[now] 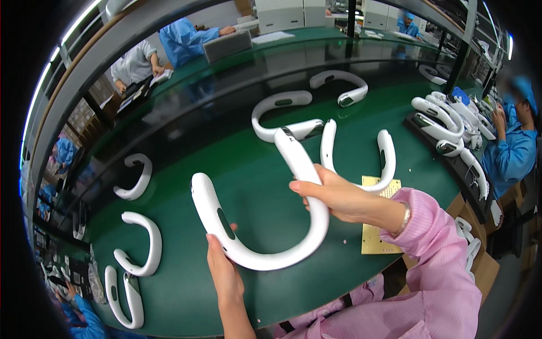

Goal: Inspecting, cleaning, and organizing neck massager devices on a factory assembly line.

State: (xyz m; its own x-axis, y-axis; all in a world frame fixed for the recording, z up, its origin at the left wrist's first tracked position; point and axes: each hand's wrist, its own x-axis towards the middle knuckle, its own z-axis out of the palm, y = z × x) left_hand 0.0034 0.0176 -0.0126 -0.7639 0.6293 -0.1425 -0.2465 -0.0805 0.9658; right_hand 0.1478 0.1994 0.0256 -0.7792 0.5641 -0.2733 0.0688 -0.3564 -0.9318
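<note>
1. The left hand (224, 274) comes from the lower edge and closes its fingers around the left arm of a white U-shaped plastic neck fan (265, 214), the thumb near the fan's dark oval slot.
2. The right hand (339, 195), in a pink striped sleeve, closes around the right arm of the same neck fan, the thumb on top. The fan is held in the air above the green desk (254, 169), its open ends pointing away from the person.
3. Under the right wrist a yellow perforated card (377, 237) lies on the desk.
4. On the left part of the desk lie three more white curved fans (141, 243), separate from each other.
5. Just behind the held fan another white U-shaped fan (355, 155) lies flat, and two similar ones lie farther away.
6. At the right a dark tray (451, 164) carries many white fans, and a person in blue clothes (511, 152) sits beside it.
</note>
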